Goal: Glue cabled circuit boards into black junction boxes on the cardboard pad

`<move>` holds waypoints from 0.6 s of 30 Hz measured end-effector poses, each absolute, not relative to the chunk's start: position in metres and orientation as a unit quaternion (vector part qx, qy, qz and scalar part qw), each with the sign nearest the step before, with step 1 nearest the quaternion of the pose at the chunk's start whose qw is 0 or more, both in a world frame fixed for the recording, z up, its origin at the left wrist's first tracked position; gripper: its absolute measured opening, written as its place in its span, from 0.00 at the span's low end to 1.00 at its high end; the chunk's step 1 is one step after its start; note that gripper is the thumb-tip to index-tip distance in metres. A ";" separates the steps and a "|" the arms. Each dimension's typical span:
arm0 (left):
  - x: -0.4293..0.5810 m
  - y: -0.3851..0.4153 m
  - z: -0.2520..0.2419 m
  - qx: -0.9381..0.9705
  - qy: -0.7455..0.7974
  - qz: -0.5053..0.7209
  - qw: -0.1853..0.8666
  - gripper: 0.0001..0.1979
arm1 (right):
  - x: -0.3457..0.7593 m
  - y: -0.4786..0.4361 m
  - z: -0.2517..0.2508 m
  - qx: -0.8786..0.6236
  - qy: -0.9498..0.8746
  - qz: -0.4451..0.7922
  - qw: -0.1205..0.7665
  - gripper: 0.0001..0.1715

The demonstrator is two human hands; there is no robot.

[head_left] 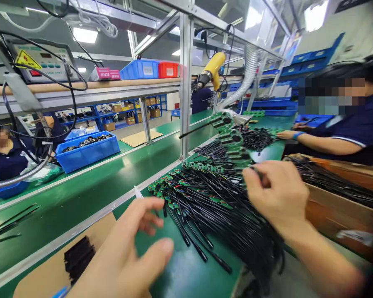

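My left hand (136, 244) is open at the lower middle, thumb and fingers spread with nothing between them. My right hand (276, 194) is closed, its fingers pinched at the lower end of a blurred strip of green circuit boards (233, 138) that stands up over the table. A thin black cable sticks out leftward near the top of that strip. Between my hands lies a large pile of black cables (224, 215), small green boards on many of their far ends. Another row of green boards (202, 166) rests at the back of the pile.
On the right stands a cardboard box (332, 211) of black cables, with a co-worker (342, 128) behind it. A metal post (185, 82) rises from the green bench. Brown cardboard (46, 265) with black parts (79, 256) lies lower left; a blue bin (88, 153) stands beyond.
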State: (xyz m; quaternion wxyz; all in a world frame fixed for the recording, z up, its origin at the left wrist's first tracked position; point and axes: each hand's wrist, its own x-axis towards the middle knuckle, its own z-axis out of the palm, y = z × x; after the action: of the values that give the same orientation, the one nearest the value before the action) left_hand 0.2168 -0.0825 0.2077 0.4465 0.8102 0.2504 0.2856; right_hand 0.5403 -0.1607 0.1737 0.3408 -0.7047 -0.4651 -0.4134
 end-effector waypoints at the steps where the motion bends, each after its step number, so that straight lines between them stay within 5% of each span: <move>1: 0.236 -0.079 0.207 0.814 0.222 0.262 0.468 0.28 | 0.507 -0.168 0.172 -0.649 -0.473 -0.466 0.370 0.05; 4: 0.275 -0.074 0.205 0.812 0.122 0.247 0.515 0.28 | 0.423 -0.167 0.149 -0.597 -0.521 -0.426 0.436 0.09; 8: 0.264 -0.069 0.200 0.862 0.150 0.290 0.389 0.19 | 0.367 -0.142 0.113 -0.571 -0.569 -0.336 0.488 0.11; 14: 0.213 -0.050 0.207 0.917 0.104 0.296 0.245 0.19 | 0.328 -0.141 0.114 -0.558 -0.675 -0.251 0.412 0.22; 18: 0.171 -0.030 0.229 0.914 -0.015 0.338 0.226 0.12 | 0.335 -0.200 0.158 -0.402 -0.840 -0.001 0.365 0.16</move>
State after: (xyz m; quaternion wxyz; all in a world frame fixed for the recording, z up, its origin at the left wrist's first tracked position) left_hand 0.1708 -0.0298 0.2285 0.2257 0.9137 -0.0150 0.3375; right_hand 0.3355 -0.2002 0.1584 0.3646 -0.4017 -0.8401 -0.0007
